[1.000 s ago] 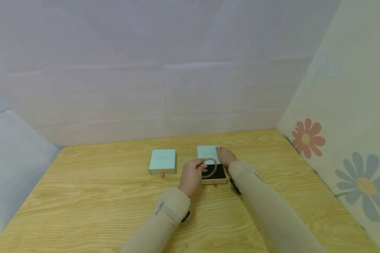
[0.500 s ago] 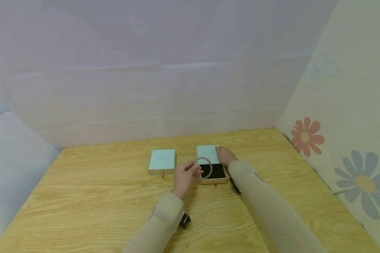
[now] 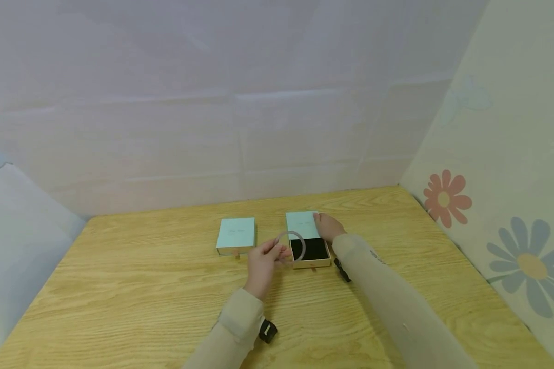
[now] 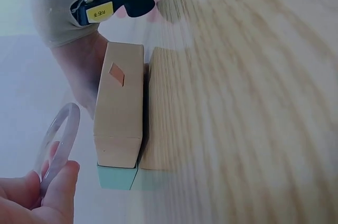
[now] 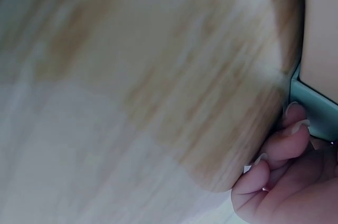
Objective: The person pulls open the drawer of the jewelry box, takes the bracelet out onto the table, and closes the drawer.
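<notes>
My left hand (image 3: 262, 262) pinches a pale, translucent bangle (image 3: 304, 247) between thumb and fingers. In the left wrist view the bangle (image 4: 67, 137) stands up from the fingertips, apart from the drawer. Just right of it lies a pale blue jewelry box (image 3: 300, 224), its drawer (image 3: 311, 264) pulled out toward me. Black padding (image 3: 315, 249) lines the drawer, and a small ribbon tab (image 4: 116, 74) sticks out of its front. My right hand (image 3: 329, 227) grips the sleeve's right side. Curled fingers (image 5: 288, 142) show against the sleeve's corner in the right wrist view.
A second pale blue box (image 3: 236, 233), closed, sits on the wooden table (image 3: 134, 287) to the left. A pale wall sheet (image 3: 166, 128) hangs behind the table's far edge. A flower-patterned panel (image 3: 531, 266) borders the right side.
My left hand has drawn left and slightly toward me with the bangle, from over the drawer to its left edge. The right hand and both boxes have stayed in place.
</notes>
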### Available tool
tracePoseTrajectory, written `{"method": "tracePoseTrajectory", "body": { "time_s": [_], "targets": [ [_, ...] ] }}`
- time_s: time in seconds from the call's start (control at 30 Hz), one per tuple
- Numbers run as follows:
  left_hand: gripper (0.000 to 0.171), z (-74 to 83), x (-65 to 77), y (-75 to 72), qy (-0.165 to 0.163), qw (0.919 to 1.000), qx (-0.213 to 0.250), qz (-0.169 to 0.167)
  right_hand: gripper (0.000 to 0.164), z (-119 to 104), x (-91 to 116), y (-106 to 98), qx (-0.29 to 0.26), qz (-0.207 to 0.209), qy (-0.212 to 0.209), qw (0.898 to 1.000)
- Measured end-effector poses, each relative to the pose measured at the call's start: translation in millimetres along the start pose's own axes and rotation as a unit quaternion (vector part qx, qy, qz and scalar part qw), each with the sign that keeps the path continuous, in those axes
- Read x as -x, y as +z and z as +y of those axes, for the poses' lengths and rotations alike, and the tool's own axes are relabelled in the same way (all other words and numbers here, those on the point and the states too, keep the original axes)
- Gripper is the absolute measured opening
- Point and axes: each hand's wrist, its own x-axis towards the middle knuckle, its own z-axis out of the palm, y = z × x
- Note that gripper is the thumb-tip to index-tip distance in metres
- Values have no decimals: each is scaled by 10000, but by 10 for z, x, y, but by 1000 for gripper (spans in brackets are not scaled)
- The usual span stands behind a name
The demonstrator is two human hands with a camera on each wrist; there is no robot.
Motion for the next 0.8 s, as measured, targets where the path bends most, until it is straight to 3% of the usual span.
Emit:
{"method": "tracePoseTrajectory", "body": {
  "time_s": [0.3,0.8],
  "targets": [
    [36,24,45,-122,-187,9994,253,136,57,2,-17,10,-45,-9,29,10000],
    [37,63,108,-267,-156,9968,578,538,58,47,-37,31,-18,33,-155,9999]
  ]
}}
